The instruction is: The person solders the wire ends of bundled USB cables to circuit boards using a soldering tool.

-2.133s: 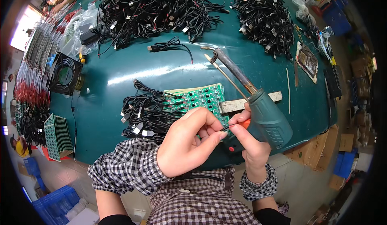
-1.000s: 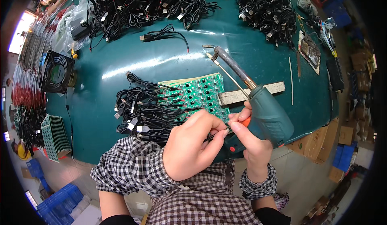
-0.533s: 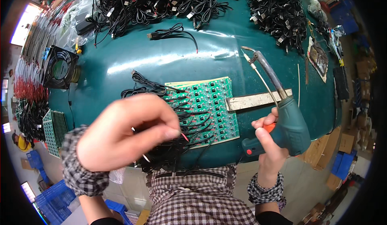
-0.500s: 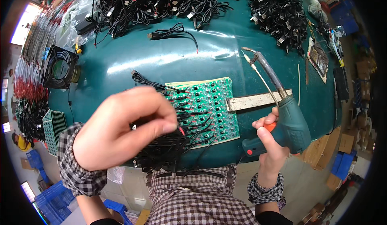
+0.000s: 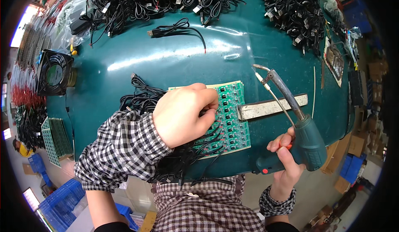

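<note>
My left hand (image 5: 185, 113) is over the green circuit board panel (image 5: 235, 119), thumb and fingers pinched together at its middle. Whatever they pinch is hidden behind the fingers. Black cables (image 5: 143, 96) with red wire ends lie along the panel's left side, partly under my left hand and sleeve. In my right hand (image 5: 287, 157) is a green soldering gun (image 5: 311, 142), fingers wrapped about its handle by the orange trigger. Its bent metal tip and thin feed tube point up and away, right of the panel, touching nothing.
A metal bar (image 5: 272, 107) lies right of the panel. One looped cable (image 5: 176, 30) rests farther back, before large heaps of black USB cables (image 5: 291, 13). At left stand a small black fan (image 5: 54, 74) and a stack of green boards (image 5: 56, 136).
My left hand has moved right and away from me, from beside the cables onto the panel. The soldering gun has shifted slightly right and nearer to me, still in my right hand.
</note>
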Available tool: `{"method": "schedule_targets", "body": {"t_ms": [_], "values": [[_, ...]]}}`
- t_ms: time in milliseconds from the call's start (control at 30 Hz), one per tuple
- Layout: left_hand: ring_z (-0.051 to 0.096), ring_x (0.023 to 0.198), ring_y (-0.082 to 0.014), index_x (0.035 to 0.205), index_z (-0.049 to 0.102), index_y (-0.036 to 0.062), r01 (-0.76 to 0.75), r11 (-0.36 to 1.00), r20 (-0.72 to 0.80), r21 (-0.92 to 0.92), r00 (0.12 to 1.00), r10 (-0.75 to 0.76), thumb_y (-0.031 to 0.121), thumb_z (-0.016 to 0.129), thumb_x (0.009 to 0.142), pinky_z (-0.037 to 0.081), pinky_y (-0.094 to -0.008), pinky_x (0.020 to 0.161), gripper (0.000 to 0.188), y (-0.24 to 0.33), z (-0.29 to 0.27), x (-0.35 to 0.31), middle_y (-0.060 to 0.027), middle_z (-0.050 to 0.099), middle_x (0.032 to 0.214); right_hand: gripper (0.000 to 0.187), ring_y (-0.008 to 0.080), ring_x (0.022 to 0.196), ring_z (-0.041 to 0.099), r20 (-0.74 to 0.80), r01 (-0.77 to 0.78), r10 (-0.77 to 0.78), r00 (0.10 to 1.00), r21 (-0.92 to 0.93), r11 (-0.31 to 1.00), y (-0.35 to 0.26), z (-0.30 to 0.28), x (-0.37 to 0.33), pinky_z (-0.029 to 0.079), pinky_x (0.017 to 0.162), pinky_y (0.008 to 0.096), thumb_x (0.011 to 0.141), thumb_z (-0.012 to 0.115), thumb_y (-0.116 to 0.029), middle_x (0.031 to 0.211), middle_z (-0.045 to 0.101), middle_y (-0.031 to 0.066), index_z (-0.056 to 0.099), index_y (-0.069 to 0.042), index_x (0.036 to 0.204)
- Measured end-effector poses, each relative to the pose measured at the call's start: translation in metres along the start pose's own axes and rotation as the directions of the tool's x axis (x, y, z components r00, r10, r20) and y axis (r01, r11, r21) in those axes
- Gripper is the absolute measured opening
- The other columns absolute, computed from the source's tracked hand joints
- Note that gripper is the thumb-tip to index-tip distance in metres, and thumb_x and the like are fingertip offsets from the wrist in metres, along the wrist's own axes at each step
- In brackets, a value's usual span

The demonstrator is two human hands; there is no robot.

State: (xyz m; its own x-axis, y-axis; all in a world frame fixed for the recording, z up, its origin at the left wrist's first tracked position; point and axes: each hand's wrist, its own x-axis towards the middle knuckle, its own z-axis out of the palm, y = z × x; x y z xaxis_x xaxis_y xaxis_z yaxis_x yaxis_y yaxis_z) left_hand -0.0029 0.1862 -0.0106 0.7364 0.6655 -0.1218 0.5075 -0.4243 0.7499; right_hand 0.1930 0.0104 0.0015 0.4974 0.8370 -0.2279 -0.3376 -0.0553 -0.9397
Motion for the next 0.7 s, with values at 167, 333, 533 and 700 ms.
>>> {"method": "schedule_targets", "body": {"t_ms": [167,333,533,700], "values": [[0.059,0.062,-0.0204,0.08,0.063,0.0024,0.073,0.992,0.047,-0.107,0.997,-0.068,0.007,0.065,0.077,0.049,-0.0308,0.059,0.006,-0.008,0.001,0.005,-0.0093,0.058,0.073,0.047,0.0211,0.082,0.059,0.023,-0.04,0.041,0.999,-0.049,0.998,0.001,-0.005,-0.006,0.05,0.077,0.039,0.082,0.063,-0.003,0.092,0.055,0.0074,0.047,0.003,0.126],[0.058,0.06,-0.0184,0.078,0.063,0.0023,0.085,0.995,0.019,-0.059,0.996,-0.084,0.007,0.066,0.074,0.047,-0.0307,0.057,0.007,-0.007,0.002,0.005,-0.0089,0.058,0.073,0.047,0.0233,0.081,0.063,0.089,-0.035,0.041,0.995,-0.059,0.998,0.002,-0.015,-0.013,0.056,0.07,0.0378,0.086,0.064,-0.012,0.094,0.056,0.0109,0.047,0.005,0.126],[0.057,0.06,-0.017,0.078,0.063,0.0013,0.114,0.991,0.027,-0.073,0.993,-0.113,0.007,0.066,0.073,0.047,-0.0301,0.057,0.008,-0.008,0.002,0.006,-0.009,0.058,0.073,0.056,0.0284,0.092,0.068,0.165,-0.041,0.087,0.982,-0.262,0.964,0.001,-0.027,-0.021,0.063,0.071,0.0382,0.088,0.068,-0.032,0.095,0.06,0.0169,0.05,0.01,0.121],[0.058,0.061,-0.0156,0.079,0.064,0.0006,0.102,0.988,0.054,-0.113,0.994,-0.096,0.006,0.066,0.074,0.048,-0.0277,0.058,0.008,-0.012,0.001,0.009,-0.0087,0.058,0.074,0.065,0.0286,0.09,0.067,0.133,-0.058,0.103,0.986,-0.308,0.95,-0.004,-0.028,-0.025,0.064,0.07,0.0394,0.087,0.069,-0.033,0.095,0.061,0.0176,0.047,0.014,0.127]]}}
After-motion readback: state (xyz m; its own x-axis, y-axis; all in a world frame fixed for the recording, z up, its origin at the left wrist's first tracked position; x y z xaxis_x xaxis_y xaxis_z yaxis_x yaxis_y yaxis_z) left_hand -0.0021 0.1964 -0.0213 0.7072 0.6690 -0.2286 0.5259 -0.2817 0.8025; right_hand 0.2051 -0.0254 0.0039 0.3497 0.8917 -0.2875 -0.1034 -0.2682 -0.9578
